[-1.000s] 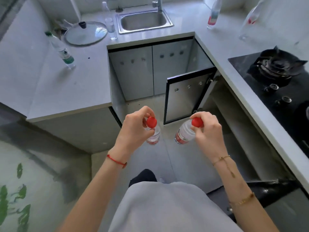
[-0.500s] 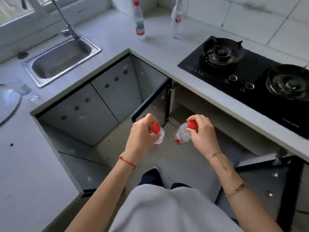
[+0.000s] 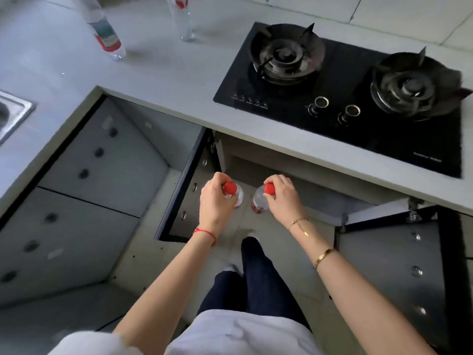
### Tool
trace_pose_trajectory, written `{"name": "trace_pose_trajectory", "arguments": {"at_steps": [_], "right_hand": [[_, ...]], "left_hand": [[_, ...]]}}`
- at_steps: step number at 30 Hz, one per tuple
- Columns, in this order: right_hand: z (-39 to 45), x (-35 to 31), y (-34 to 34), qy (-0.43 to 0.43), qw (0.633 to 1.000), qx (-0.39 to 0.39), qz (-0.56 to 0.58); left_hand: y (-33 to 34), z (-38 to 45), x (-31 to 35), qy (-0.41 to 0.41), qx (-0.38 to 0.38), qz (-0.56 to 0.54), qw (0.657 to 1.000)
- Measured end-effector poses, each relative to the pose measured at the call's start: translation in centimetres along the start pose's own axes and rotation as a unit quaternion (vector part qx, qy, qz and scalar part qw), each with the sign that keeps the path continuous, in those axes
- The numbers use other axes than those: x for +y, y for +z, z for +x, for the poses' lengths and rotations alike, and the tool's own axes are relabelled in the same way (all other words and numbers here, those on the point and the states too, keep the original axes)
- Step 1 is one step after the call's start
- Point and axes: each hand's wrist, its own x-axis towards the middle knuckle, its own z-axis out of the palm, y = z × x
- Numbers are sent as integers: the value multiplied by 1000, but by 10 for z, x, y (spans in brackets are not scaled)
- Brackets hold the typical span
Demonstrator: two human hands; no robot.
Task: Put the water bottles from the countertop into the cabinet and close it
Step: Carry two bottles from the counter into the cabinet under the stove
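Bottles: two in hand, one each, both pinched at the red-capped neck and hanging roughly upright, long axis near vertical, bases down. Left hand (image 3: 215, 201) is clamped on the left bottle (image 3: 236, 197); right hand (image 3: 280, 198) is clamped on the right bottle (image 3: 259, 203). The bottles hang side by side, close but apparently not touching.

Key relation: the open cabinet (image 3: 256, 170) sits straight ahead of and below both hands, under the bench (image 3: 179, 80) edge by the stove (image 3: 345, 93). Its left door (image 3: 184, 190) swings out on the left hand's side, and the right door (image 3: 389, 272) is swung out to the right. Hands sit between the two doors, about level with each other; left hand is nearer the left door, so neither has a clear lead into the opening.

My read: next move is forward and down, setting the bases on the cabinet floor; the shelf surface is mostly hidden behind the hands, so clearance is unclear.

Two more bottles on bench (image 3: 107, 34), (image 3: 183, 19) at the far side, well apart from the hands. Task is not finished; doors not yet closed.
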Motion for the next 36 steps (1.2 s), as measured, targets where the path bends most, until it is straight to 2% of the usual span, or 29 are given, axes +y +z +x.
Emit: {"name": "trace_pose_trajectory", "arguments": {"at_steps": [9,15,20,27,36], "right_hand": [[138,110,148,9,1000,-16,-11],[214,188,250,-20,999,-11,-46],[258,240,314,-47,990,-3,-131],[313,287,365,-54,982,-47,-177],[339,294,380,-9,993,7,-116]], "left_hand": [[148,141,-132,-21,-8,-26,999],[253,215,-230,8,48,-17,999],[317,260,-293,22,37,12,999],[369,300,-341,42,-1,25,999],[388,321,-335,39,-20,28,999]]}}
